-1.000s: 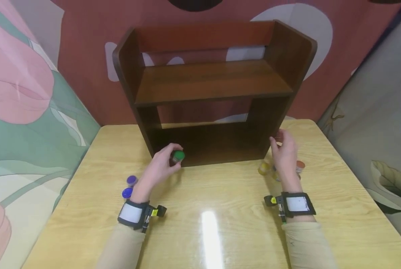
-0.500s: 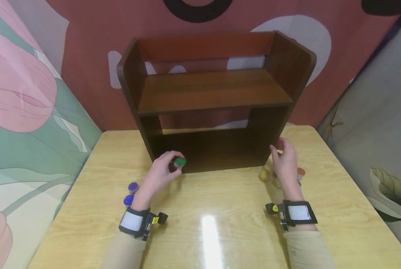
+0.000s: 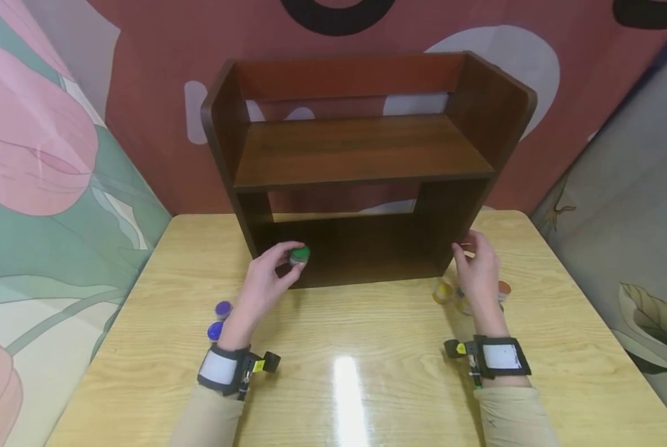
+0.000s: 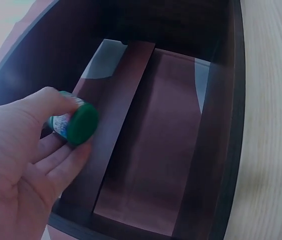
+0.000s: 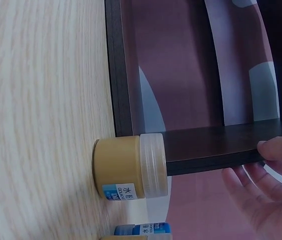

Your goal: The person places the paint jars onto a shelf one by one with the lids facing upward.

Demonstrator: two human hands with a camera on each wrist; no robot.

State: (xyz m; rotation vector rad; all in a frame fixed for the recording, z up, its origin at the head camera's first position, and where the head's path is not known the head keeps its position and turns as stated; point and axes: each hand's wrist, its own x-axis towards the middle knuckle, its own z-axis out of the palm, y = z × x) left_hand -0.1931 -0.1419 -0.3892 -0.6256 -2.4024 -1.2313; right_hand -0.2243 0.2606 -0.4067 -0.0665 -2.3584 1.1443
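In the head view my left hand pinches a small paint jar with a green lid at the lower left of the brown wooden shelf. The left wrist view shows the green lid tilted outward, with the jar's label partly under my thumb. My right hand is at the shelf's right side panel, thumb at its front edge and fingers on the outer side. Beside that panel stands a yellow-ochre paint jar with a clear lid.
Purple and blue-lidded jars stand left of my left forearm. Around my right wrist are a yellow jar, an orange-lidded jar and others partly hidden. The shelf stands on a light wooden table against a patterned backdrop.
My left hand has lifted the green-lidded jar slightly against the shelf's lower opening. My right hand stays at the side panel. The head view has shifted a little.
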